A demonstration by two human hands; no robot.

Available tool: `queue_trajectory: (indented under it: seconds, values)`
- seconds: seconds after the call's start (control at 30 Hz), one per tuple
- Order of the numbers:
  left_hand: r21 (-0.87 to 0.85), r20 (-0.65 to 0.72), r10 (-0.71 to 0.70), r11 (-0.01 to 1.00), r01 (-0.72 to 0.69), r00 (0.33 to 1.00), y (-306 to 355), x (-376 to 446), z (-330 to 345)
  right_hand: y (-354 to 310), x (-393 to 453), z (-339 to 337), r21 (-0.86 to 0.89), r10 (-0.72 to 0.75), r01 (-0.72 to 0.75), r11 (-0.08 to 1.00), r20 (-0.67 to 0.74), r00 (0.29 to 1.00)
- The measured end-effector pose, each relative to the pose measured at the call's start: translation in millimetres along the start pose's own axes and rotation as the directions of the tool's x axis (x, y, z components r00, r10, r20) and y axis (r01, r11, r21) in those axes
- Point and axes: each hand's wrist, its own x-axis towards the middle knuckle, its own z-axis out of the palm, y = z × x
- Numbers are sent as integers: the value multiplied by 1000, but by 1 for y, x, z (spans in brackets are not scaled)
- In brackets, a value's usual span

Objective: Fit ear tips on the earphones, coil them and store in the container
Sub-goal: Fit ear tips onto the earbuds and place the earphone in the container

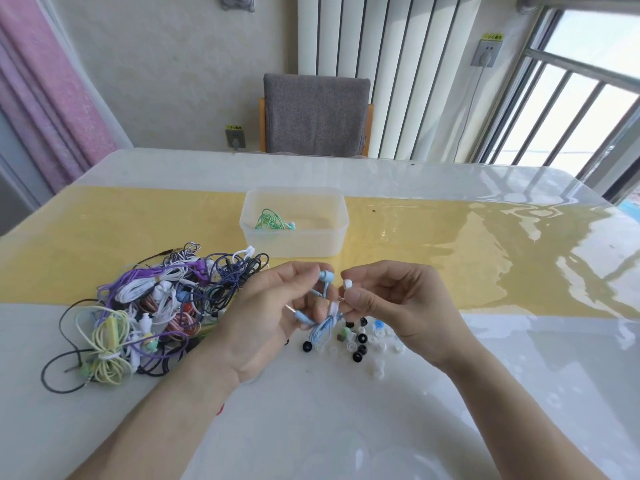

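The left hand is curled round a light-blue pair of earphones: thumb and forefinger pinch one earbud at the top, and the lower fingers hold the bundled cable, whose tail hangs down to the table. A second blue earbud sticks out at 7 o'clock from the first. The right hand pinches one white ear tip between thumb and forefinger, just beside the upper earbud at its 3 o'clock, the two apart by a narrow gap.

Under both hands, at 6 o'clock from the grip, loose ear tips lie scattered on the table: four black ones can be counted, one blue, one or two greenish, and clear ones too faint to count.

At 9 o'clock from the hands sits a tangled heap of earphones in purple, white, black, yellow and reddish cords; how many pairs cannot be told.

At 12 o'clock, near the hands, stands one clear plastic container, open at the top, with one green coiled pair inside toward its left wall.

From 1 to 4 o'clock the glossy table runs bare to its far right edge; the near part toward the person is bare too. One grey chair stands behind the table's far edge.
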Motion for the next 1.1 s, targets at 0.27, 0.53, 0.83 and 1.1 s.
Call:
queue_trajectory:
  seconds: [0.27,0.53,0.83,1.1]
  values:
    - [2,-23,56,998,-56,998,-5,1,-1,-5,-3,-2,3,-28,28,1000,23,999]
    - [101,-35,146,985,-142,989,-5,-1,3,-5,-3,-3,0,-88,88,996,57,995]
    - [125,-3,174,977,-172,985,-4,-3,4,-7,-4,-2,13,-99,98,995,58,993]
    - [176,-22,202,965,-195,979,-5,-2,4,-6,-4,0,109,-5,-5,994,97,995]
